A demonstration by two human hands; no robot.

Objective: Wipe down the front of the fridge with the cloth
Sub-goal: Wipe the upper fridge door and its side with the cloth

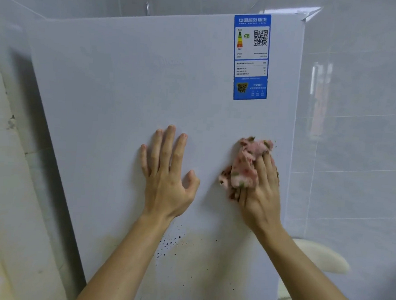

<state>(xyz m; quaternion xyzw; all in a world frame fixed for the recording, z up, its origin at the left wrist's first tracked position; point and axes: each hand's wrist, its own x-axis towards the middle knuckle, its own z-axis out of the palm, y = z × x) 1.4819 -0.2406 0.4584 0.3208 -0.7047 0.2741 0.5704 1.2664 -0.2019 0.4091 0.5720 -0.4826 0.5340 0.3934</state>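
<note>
On the tall white fridge door [131, 94], the left hand [167, 182] rests flat, fingers spread wide. The right hand [261, 195] presses a crumpled pink flowery cloth [244, 166], fingers curled around it.

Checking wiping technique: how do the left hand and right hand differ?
The left hand lies bare and flat, fingers spread; the right hand holds the cloth. The left hand is mid-front; the right hand is near the right edge of the fridge. Both rest against it.
</note>
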